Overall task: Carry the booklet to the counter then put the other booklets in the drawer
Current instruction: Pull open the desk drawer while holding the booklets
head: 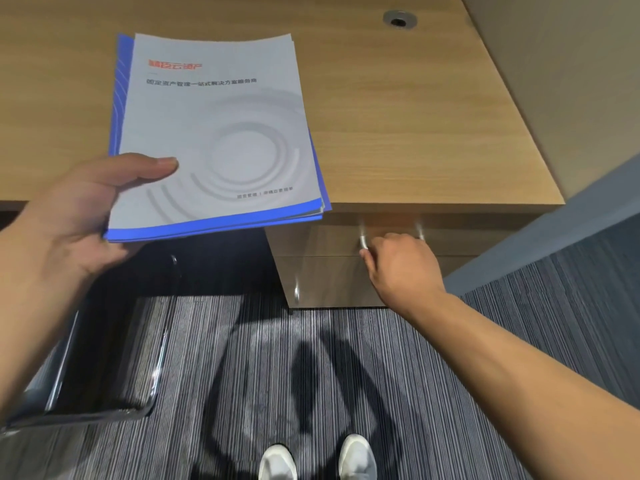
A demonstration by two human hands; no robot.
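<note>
Booklets (214, 133) are the matter here, a small stack with a grey cover on top and blue edges showing beneath, held up over the near edge of the wooden surface (415, 116) toward ten o'clock in the view. Nearest, at six o'clock, two white shoes (317, 459) stand on striped grey carpet (311, 358). At eight o'clock a clear plastic tray (104, 358) sits low beside the left forearm, blurred. The left hand (76, 216) grips the stack's near left corner, thumb pressed on the grey cover and the other fingers under the stack, out of sight. At three o'clock the right hand (401, 261) reaches to the drawer (329, 240) front below the surface's edge, its fingers curled around a metal handle (363, 240) that is smeared by motion; how firmly they close I cannot tell. A second drawer front lies just below the first. Farther off, the surface runs on to twelve o'clock, and a round metal cable grommet (399, 19) is set in it near one o'clock, beside a beige wall (571, 81).
</note>
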